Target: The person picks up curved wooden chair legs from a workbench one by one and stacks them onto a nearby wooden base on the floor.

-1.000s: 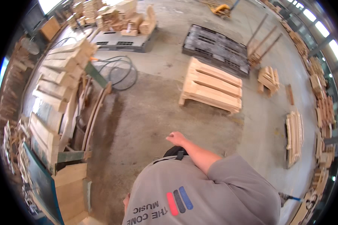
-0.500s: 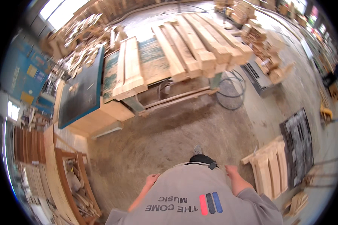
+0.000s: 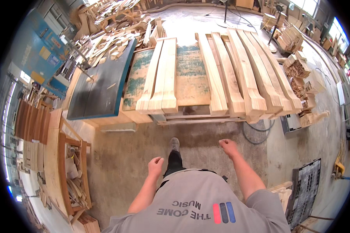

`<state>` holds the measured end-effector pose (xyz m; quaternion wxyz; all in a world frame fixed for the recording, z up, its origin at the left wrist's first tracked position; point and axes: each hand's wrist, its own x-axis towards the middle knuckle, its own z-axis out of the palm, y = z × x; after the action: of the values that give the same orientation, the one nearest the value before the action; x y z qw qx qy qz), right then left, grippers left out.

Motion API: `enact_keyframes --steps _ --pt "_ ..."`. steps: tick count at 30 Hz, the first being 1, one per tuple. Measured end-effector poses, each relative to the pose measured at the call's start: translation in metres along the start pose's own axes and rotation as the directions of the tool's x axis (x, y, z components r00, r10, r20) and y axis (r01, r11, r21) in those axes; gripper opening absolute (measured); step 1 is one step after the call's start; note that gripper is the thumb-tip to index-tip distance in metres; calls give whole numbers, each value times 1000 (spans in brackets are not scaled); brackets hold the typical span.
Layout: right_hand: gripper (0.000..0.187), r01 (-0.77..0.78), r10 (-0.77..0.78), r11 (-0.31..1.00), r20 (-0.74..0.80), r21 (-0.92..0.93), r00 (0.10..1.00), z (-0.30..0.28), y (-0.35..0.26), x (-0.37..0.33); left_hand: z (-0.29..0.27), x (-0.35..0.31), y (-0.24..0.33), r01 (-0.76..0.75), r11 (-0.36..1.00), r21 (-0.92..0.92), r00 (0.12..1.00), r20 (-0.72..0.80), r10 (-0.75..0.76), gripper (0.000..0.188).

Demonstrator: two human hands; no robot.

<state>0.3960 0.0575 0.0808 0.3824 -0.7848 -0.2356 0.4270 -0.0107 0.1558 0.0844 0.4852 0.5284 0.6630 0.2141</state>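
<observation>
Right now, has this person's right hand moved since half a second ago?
Yes, forward: the right hand is nearer the front of the workbench than before.

Ref: dark worktop point(image 3: 99, 93). Nearer the wearer and to its right, grey T-shirt point(image 3: 190, 190): two lines of dark capital lettering point(image 3: 184, 210), legible, upside down in view, next to a three-bar logo point(image 3: 224, 213) in red, dark, blue. Left of the worktop, blue machine point(image 3: 35, 39): faint pale lettering point(image 3: 26, 54), yellow label point(image 3: 45, 53), blue-white label point(image 3: 53, 59); all too blurred to read.
</observation>
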Motion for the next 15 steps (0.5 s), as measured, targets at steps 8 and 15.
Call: enact_keyframes --steps 8,15 --pt "29 -430 420 884 92 181 903 104 12 26 -10 122 192 -628 772 102 766 254 590 37" --pt "30 -349 316 882 151 318 937 152 -68 60 -18 231 236 -759 480 441 644 397 654 48"
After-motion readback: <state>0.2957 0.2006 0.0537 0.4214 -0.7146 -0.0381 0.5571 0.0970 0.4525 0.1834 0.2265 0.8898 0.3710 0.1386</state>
